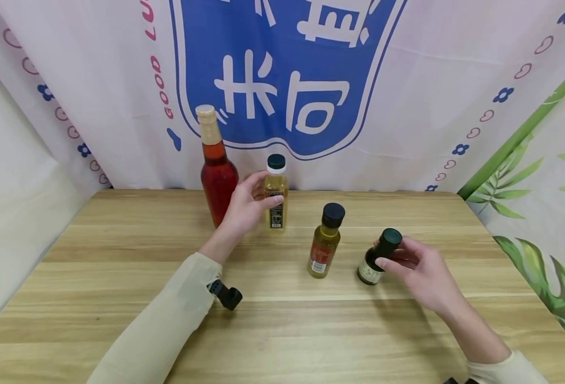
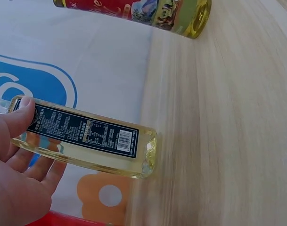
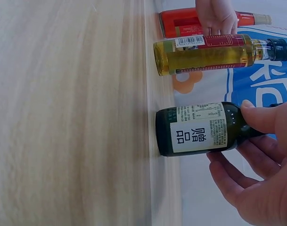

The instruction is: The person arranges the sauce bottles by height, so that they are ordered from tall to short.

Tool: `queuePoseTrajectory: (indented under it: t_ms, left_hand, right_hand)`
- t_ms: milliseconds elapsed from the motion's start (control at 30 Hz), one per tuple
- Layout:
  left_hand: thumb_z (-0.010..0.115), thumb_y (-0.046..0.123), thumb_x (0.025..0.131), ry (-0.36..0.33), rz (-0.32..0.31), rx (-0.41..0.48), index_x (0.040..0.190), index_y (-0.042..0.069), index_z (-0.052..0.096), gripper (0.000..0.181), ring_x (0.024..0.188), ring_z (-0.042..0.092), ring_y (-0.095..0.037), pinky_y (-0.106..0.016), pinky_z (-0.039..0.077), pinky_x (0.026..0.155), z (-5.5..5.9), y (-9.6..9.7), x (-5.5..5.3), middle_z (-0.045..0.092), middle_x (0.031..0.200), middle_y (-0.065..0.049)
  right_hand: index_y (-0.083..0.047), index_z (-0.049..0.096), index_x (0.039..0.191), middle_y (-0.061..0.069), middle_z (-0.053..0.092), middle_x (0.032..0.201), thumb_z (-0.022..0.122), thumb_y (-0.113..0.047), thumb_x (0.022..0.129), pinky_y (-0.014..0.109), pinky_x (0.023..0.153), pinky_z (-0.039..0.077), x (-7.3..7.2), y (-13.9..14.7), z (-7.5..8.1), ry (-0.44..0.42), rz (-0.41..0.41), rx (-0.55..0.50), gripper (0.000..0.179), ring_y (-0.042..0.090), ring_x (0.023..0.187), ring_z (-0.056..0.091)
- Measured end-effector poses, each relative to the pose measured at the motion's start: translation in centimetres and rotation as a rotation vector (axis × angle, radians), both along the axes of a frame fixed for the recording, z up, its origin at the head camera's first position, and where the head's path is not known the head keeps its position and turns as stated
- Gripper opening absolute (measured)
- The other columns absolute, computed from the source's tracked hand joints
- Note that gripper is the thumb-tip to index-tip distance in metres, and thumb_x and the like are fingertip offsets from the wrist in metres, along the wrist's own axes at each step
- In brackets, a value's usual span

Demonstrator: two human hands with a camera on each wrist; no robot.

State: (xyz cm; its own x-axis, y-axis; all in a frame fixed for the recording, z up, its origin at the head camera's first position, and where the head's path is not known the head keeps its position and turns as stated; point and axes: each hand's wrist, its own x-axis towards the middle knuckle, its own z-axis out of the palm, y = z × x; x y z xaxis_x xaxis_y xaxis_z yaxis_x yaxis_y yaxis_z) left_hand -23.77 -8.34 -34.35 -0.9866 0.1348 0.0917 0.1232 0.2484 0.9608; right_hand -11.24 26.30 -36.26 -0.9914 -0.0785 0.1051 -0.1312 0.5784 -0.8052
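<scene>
My left hand grips a clear squarish bottle of pale yellow liquid by its upper part, below a dark green cap. Its black label with a barcode shows in the left wrist view. Over on the right, my right hand holds a small dark green bottle around its neck, thumb on the near side. That bottle carries a pale label. I cannot tell whether either held bottle touches the table. Between the hands stands an oil bottle with a black cap and red label, touched by neither.
A tall red bottle with a gold-wrapped neck stands behind my left wrist. The wooden table ends at a white printed cloth hanging along the back. A leaf-patterned cloth borders the right side.
</scene>
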Motion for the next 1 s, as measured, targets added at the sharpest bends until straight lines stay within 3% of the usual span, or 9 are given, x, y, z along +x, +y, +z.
queuePoseTrajectory:
  t_ms: [400,1000]
  left_hand:
    - [0.074,0.015,0.101,-0.023,-0.029,-0.024,0.16,0.02,0.047,0.065,0.14,0.058,-0.031,-0.049,0.047,0.123,-0.7,-0.3,-0.9,0.056,0.158,-0.008]
    - [0.074,0.02,0.101,0.106,0.033,-0.165,0.158,0.02,0.046,0.064,0.14,0.058,-0.031,-0.05,0.049,0.12,-1.2,0.1,-0.4,0.059,0.153,-0.01]
  right_hand:
    - [-0.008,0.07,0.133,0.012,0.076,0.128,0.078,-0.018,0.098,0.012,0.092,0.057,0.0,0.0,-0.1,0.004,0.005,-0.015,0.037,-0.003,0.107,0.07]
    - [-0.009,0.072,0.129,0.011,0.076,0.128,0.079,-0.017,0.097,0.013,0.094,0.058,-0.1,-0.1,-0.2,0.022,0.004,-0.024,0.033,-0.001,0.109,0.069]
